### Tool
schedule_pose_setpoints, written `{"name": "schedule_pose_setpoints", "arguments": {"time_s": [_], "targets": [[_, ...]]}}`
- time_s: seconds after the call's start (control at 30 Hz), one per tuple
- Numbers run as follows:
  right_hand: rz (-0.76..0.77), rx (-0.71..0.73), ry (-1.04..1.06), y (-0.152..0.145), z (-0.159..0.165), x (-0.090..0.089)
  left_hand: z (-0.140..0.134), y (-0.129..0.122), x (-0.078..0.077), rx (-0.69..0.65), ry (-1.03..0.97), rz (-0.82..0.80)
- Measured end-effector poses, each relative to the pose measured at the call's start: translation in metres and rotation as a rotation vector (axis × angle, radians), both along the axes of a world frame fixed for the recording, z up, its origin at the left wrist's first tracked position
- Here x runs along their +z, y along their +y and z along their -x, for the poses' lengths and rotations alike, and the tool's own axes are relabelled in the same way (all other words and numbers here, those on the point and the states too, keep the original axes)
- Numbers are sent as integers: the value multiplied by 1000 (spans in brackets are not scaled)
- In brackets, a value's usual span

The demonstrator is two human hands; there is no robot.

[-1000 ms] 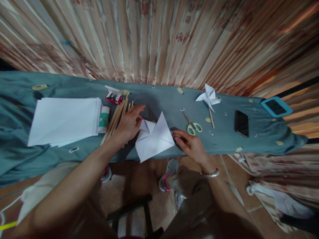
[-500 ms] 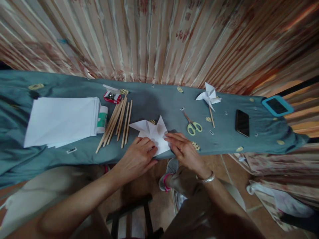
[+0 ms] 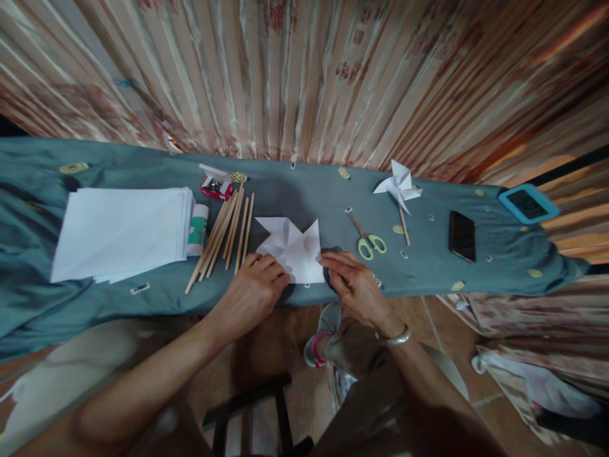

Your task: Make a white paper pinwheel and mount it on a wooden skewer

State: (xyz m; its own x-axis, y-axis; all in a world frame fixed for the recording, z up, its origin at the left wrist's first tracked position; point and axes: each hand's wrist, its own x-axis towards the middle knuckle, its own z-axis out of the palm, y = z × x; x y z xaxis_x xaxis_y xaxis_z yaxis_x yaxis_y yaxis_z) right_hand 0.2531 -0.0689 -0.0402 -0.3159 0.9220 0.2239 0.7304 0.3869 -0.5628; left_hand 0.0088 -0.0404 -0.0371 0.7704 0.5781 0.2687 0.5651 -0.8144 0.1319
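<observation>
A white paper pinwheel with pointed, partly folded blades lies near the table's front edge, between my two hands. My left hand has its fingers curled over the lower left part of the paper, with the thumb mostly hidden. At the paper's right edge, the fingertips of my right hand are closed together in a pinch. Just left of the pinwheel lie several thin wooden sticks. Green-handled scissors rest open to the right of it.
A stack of white paper, a glue stick and an open red box of pins are on the left. To the right are a finished pinwheel on a stick, a black phone and a blue-framed device. A curtain hangs behind.
The paper pinwheel has turned, so its lower edge now runs nearly level with the table's front. My left hand has shifted slightly left; the right stays by the paper's right edge.
</observation>
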Motion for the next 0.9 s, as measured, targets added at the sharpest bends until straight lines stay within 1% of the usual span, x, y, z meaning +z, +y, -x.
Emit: {"name": "schedule_pose_setpoints", "arguments": {"time_s": [0.17,0.43,0.63,0.77,0.9], "targets": [[6,22,19,-1,8,-1,9,7,1,52,48,-27],[-30,123,-60,0,21,-8,7,3,-5,48,135,31],[-27,107,-80,1,25,-9,4,0,-5,96,195,77],[-19,87,-26,3,26,-11,3,-1,-4,97,220,114],[22,46,114,10,25,-12,3,-1,-3,89,230,124]]}}
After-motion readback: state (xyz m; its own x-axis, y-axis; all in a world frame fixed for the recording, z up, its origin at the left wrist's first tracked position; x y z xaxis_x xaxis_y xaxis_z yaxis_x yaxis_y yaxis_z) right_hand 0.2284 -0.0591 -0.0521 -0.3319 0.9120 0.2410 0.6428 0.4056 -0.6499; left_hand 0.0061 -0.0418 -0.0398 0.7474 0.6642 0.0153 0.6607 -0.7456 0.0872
